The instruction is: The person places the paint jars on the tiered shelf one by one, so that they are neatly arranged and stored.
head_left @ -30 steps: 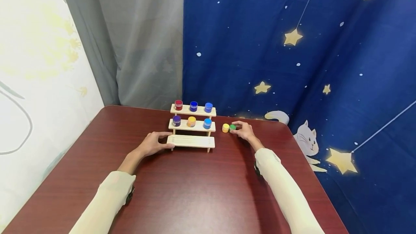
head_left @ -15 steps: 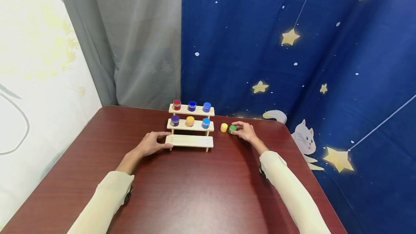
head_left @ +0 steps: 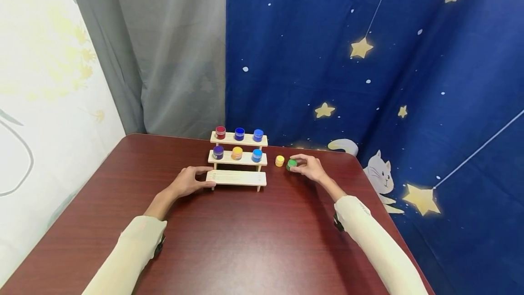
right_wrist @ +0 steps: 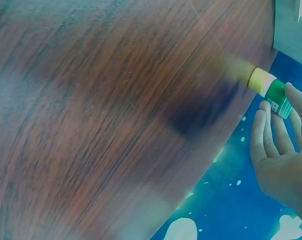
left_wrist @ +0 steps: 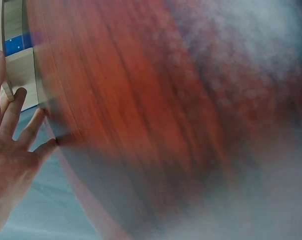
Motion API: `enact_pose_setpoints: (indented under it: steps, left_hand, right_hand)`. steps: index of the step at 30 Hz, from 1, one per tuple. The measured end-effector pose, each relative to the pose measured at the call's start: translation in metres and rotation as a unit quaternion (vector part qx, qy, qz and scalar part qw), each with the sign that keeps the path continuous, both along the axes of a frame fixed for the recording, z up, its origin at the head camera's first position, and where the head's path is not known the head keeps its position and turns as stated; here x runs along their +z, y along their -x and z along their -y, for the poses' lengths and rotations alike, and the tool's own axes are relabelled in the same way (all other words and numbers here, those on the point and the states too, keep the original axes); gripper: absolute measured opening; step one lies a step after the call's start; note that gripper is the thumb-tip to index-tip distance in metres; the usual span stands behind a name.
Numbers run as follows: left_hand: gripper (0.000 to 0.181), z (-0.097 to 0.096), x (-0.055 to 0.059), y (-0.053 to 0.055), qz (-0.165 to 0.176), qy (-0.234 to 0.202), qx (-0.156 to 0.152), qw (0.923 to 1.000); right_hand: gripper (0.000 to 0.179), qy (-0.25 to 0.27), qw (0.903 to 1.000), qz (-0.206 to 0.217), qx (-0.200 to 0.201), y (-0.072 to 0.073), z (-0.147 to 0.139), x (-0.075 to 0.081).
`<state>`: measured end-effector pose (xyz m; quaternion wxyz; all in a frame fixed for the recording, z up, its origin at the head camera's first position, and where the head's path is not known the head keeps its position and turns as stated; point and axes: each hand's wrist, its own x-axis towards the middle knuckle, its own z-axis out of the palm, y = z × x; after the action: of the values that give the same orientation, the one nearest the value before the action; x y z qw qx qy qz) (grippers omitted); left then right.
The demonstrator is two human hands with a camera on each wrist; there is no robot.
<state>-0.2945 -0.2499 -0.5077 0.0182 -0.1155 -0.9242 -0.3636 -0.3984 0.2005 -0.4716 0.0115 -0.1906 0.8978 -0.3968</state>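
In the head view, a three-step wooden rack (head_left: 236,177) stands toward the back of the table. My left hand (head_left: 189,181) grips the left end of its lowest step, thumb in front and fingers behind. In the left wrist view the fingers (left_wrist: 12,117) of that hand spread beside the wooden board (left_wrist: 21,75). Right of the rack, my right hand (head_left: 309,167) pinches a green paint jar (head_left: 292,164) between thumb and fingers. A yellow paint jar (head_left: 279,161) stands just left of it. The right wrist view shows the green jar (right_wrist: 278,97) at the fingertips.
The top step holds a red jar (head_left: 220,132) and two blue ones. On the middle step are a purple jar (head_left: 218,152), an orange-yellow jar (head_left: 237,153) and a light blue jar (head_left: 257,155). Curtains (head_left: 286,58) hang behind the table's back edge.
The right hand has drawn the green jar a little away from the yellow one, widening the gap. The left hand keeps its grip on the rack. The head view has shifted slightly.
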Motion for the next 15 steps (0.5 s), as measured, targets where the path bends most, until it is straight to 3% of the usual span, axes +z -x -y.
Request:
enact_pose_setpoints:
  steps: [15]
  left_hand:
    - [0.068,0.000,0.000,0.001,0.000,0.005,-0.003,1.0000]
  right_hand:
    - [0.045,-0.014,0.9977,-0.028,0.060,-0.026,0.013,0.015]
